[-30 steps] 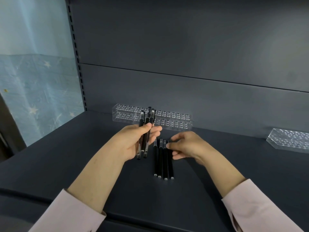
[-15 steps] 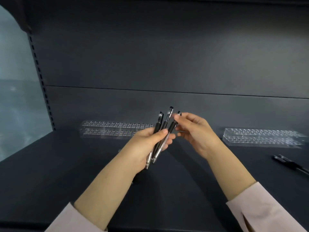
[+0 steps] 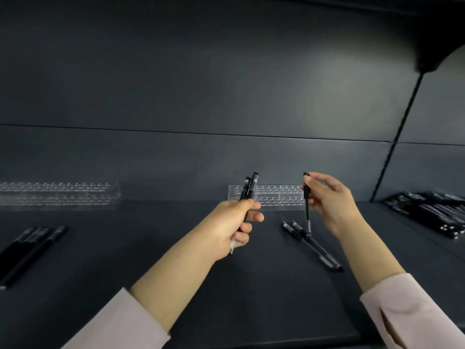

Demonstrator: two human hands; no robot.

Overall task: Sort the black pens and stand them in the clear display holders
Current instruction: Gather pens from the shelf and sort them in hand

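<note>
A dark shelf (image 3: 176,285) is seen from above, and two clear holders are set along its back: a left holder (image 3: 57,196) well off to the side and a middle holder (image 3: 276,197) straight ahead. No pen can be made out standing in either one, though both are blurred, so the work is judged to be at an early stage: sorting is under way and the standing of pens is not yet begun. A heap of pens (image 3: 427,212) is piled at the far right of the shelf, a row of pens (image 3: 30,245) is laid side by side at the far left, and a loose pair of pens (image 3: 314,245) is left lying on a slant in front of the middle holder; all of these are judged still to be placed. The left hand (image 3: 226,227) is raised before the middle holder with its fingers curled round two pens (image 3: 250,188), which are held nearly upright, caps up, a pale tip showing below the palm. The right hand (image 3: 334,205) is lifted near the holder's right end, and a single pen (image 3: 307,210) is pinched near its top between thumb and fingertips, hung almost vertical, its lower end seen just above the loose pair.
</note>
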